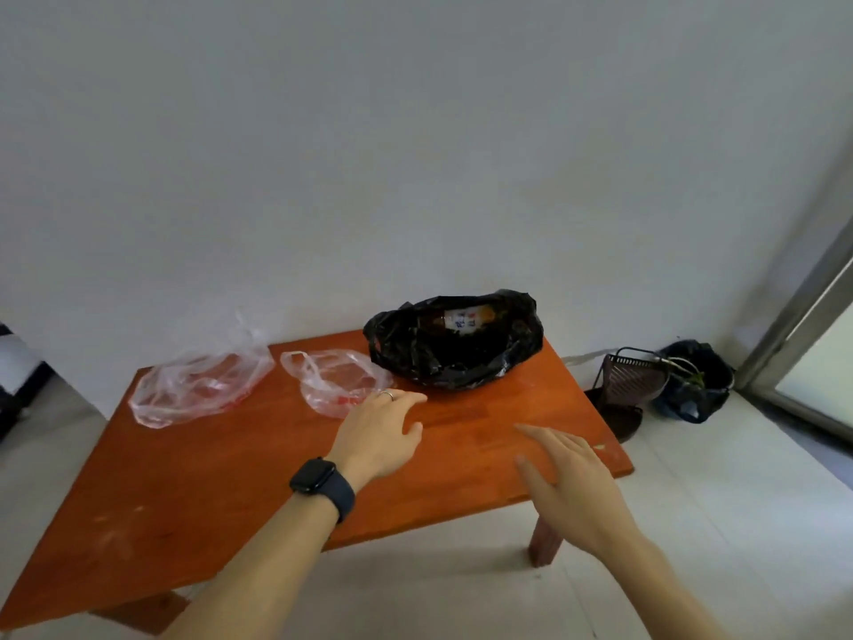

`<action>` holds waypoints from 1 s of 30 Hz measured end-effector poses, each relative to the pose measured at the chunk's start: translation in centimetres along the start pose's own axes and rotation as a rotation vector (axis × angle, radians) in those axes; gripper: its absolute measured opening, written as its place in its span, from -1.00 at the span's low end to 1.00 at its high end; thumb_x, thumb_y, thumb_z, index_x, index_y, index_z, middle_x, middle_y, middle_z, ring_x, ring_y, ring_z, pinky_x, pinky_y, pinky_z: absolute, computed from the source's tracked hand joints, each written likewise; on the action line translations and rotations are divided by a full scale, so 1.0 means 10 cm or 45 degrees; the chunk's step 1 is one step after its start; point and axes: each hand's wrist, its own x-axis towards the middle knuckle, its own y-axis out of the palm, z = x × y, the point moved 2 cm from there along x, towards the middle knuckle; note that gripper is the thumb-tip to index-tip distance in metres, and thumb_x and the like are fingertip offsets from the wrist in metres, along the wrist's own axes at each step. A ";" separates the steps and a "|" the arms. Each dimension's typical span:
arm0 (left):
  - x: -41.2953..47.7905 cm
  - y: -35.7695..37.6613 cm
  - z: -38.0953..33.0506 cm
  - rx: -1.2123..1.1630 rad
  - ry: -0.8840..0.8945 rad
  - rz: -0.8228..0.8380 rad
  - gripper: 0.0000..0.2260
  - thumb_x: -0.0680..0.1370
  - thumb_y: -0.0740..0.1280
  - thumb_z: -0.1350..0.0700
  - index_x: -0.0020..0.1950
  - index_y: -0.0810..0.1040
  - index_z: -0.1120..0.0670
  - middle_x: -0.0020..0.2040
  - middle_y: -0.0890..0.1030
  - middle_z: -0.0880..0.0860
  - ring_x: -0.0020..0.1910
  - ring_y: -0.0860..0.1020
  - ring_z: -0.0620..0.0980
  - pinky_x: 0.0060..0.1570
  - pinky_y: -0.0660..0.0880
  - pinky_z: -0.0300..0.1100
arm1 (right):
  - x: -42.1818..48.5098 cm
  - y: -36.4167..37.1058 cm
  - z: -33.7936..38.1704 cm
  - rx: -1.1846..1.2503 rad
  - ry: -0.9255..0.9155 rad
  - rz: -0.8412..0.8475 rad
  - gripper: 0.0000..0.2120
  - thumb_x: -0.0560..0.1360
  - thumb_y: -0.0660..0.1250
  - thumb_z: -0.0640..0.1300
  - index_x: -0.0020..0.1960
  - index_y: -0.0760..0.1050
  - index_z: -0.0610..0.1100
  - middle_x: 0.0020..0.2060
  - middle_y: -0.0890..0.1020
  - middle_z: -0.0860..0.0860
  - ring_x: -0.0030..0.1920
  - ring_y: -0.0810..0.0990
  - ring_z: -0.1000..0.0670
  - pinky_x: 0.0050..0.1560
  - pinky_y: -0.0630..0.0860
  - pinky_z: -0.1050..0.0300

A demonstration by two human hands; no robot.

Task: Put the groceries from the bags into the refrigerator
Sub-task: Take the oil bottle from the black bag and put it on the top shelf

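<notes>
Head view: orange table [461,436], white wall [415,154]

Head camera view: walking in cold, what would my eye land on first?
The bright orange table fills the middle, with a crumpled black bag at its far right corner and a labelled bottle showing inside. Two open hands hover over it: the left hand, with a dark watch on its wrist, and the right hand. The left clear bag and the middle clear bag lie limp nearby.

An orange wooden worktop [231,478] stands against a plain white wall [415,131] on pale floor tiles [692,524]; at right, perhaps a sliding-door frame [805,288].
</notes>
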 end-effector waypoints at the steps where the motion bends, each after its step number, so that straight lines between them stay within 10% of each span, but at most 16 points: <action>1: 0.16 -0.03 0.04 0.014 0.003 -0.003 -0.59 0.65 0.21 -0.06 0.51 0.35 -0.13 0.49 0.39 -0.06 0.46 0.34 -0.03 0.39 0.37 -0.07 | 0.17 0.00 -0.01 0.004 -0.002 0.011 -0.58 0.63 0.17 0.13 0.49 0.33 0.17 0.40 0.44 0.23 0.48 0.24 0.14 0.39 0.27 0.18; 7: 1.09 -0.10 0.38 0.077 -0.002 0.036 -0.60 0.65 0.19 -0.06 0.50 0.36 -0.13 0.47 0.40 -0.05 0.27 0.49 -0.02 0.13 0.53 -0.07 | 1.10 0.09 -0.08 -0.038 -0.032 0.068 -0.57 0.64 0.13 0.18 0.49 0.30 0.19 0.40 0.43 0.23 0.49 0.24 0.13 0.39 0.30 0.15; 19: 2.81 0.24 1.18 0.202 0.178 0.066 -0.62 0.65 0.18 -0.01 0.47 0.40 -0.09 0.44 0.45 -0.06 0.46 0.33 0.00 0.40 0.31 -0.03 | 3.10 0.66 -0.01 -0.138 -0.006 0.167 -0.60 0.65 0.14 0.15 0.47 0.35 0.16 0.37 0.47 0.21 0.48 0.28 0.07 0.35 0.41 0.11; 25: 3.44 0.68 1.37 0.483 0.514 0.113 -0.82 0.50 0.33 0.03 0.03 0.67 0.00 0.02 0.67 0.01 0.16 0.53 0.10 0.08 0.48 0.00 | 3.90 1.06 -0.12 -0.291 0.009 0.372 -0.55 0.65 0.12 0.13 0.53 0.27 0.14 0.47 0.38 0.17 0.51 0.24 0.01 0.41 0.36 0.07; 30: 3.89 0.97 1.44 0.607 0.606 0.179 -0.75 0.62 0.21 -0.01 0.09 0.63 0.07 0.10 0.64 0.09 0.32 0.42 0.19 0.31 0.31 0.11 | 4.63 1.34 -0.21 -0.605 -0.061 0.545 -0.47 0.64 0.11 0.12 0.58 0.14 0.08 0.54 0.26 0.02 0.52 0.21 -0.12 0.43 0.32 -0.06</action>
